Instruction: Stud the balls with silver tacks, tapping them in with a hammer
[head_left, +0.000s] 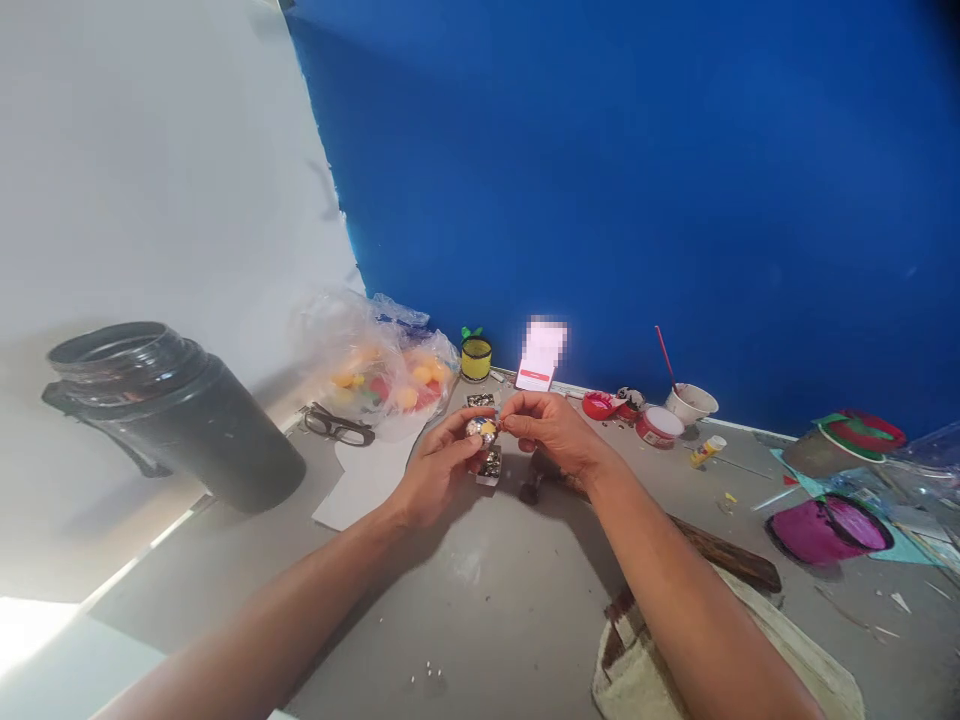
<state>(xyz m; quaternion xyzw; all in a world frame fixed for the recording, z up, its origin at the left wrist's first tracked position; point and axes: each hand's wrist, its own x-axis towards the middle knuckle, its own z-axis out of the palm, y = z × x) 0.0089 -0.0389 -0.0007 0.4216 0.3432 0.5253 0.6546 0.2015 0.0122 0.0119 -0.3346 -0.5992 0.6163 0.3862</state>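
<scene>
My left hand (pixel 437 462) is closed around a small yellow ball (pixel 482 430) covered partly with shiny bits, held just above the grey table (pixel 465 590). My right hand (pixel 547 430) pinches its fingertips together right at the ball's top; what sits in the pinch is too small to make out. Directly below the ball stands a small box of shiny pieces (pixel 490 466), and a second such box (pixel 481 401) lies just behind the hands.
A dark plastic jar (pixel 180 415) lies on its side at left, with black glasses (pixel 339 426) and a clear bag of coloured balls (pixel 390 375) beside it. Behind are a yellow cup (pixel 476 358), red tubs (pixel 658 426), a white cup with a stick (pixel 690 402), a magenta bowl (pixel 829 528), a wooden stick (pixel 724 552) and cloth (pixel 652 670).
</scene>
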